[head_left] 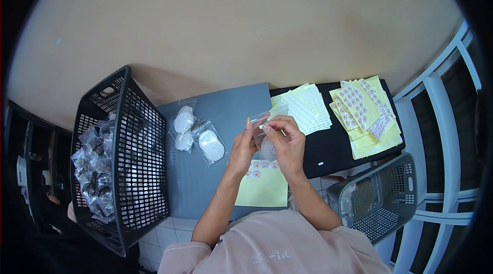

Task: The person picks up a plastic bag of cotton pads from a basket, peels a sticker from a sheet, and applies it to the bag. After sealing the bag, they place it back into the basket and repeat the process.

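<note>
Between my two hands is a clear plastic bag (259, 118) with pale round pads (267, 148) in it. My left hand (243, 152) pinches the bag's left side near its top. On the right side, my right hand (287, 145) has its thumb and index finger together at the bag's upper part, with a small white piece (263, 127) at the fingertips. Below the hands lies a yellow sticker sheet (262, 192) with a few round stickers along its top. Bagged white pads (211, 145) rest on the grey board to the left.
A large dark basket (141, 161) full of bagged items stands at the left. White label sheets (308, 109) and yellow sticker sheets (364, 115) lie on the black surface at the right. Another basket (382, 181) sits lower right. A wall rises behind the table.
</note>
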`<state>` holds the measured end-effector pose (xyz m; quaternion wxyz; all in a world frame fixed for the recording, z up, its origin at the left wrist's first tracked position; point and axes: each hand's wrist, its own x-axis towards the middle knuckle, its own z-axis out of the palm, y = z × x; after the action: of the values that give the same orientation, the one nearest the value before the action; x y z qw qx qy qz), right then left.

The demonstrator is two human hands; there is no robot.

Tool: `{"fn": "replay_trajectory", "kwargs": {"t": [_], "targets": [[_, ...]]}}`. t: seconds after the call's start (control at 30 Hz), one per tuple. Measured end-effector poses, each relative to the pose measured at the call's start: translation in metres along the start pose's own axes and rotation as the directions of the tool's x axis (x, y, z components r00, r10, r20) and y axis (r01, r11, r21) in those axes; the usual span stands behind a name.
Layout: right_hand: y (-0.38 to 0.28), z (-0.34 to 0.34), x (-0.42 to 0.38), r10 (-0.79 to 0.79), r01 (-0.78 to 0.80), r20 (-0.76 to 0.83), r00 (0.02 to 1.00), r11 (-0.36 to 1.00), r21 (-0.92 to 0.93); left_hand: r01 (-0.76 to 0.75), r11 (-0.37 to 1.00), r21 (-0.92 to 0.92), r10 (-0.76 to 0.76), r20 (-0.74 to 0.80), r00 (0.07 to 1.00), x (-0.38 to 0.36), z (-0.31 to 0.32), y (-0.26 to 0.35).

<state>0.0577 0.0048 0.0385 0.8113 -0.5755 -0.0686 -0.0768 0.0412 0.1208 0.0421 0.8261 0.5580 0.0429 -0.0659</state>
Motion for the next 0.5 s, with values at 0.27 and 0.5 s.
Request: {"fn": "replay_trajectory", "kwargs": {"t": [0.27, 0.5], "targets": [[-0.012, 0.007, -0.011, -0.01, 0.01, 0.002, 1.0, 0.999, -0.047, -0.073, 0.996, 0.056, 0.075, -0.026, 0.997, -0.012, 0.011, -0.003], [-0.019, 0.011, -0.013, -0.003, 0.004, -0.01, 1.0, 0.992, 0.124, -0.137, 0.985, 0.105, 0.141, -0.028, 0.99, -0.024, 0.021, 0.004]]}}
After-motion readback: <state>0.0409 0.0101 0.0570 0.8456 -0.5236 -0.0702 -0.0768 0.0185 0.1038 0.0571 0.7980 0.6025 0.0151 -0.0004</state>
